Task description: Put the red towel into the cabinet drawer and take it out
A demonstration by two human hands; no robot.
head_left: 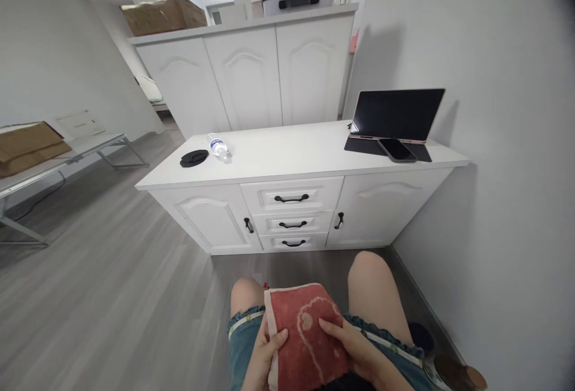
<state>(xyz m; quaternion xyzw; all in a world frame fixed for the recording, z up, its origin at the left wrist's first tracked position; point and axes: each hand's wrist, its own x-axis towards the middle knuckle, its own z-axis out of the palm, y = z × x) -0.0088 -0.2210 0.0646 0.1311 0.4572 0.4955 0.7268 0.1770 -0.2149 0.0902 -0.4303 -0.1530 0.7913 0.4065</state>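
A folded red towel (300,325) with a pale heart pattern lies on my lap, across my knees. My left hand (265,355) grips its left edge, fingers curled over the cloth. On its right part rests my right hand (354,349), with the fingers lying on the towel's surface and the thumb at its side. I am seated facing a low white sideboard (291,163) with three drawers and two doors.
On the sideboard top lie a black round lid (194,157), a plastic water bottle (218,146) on its side, a propped tablet (396,114) and a phone (397,150). A white wall stands to the right. Grey wood floor and a table (54,157) lie to the left.
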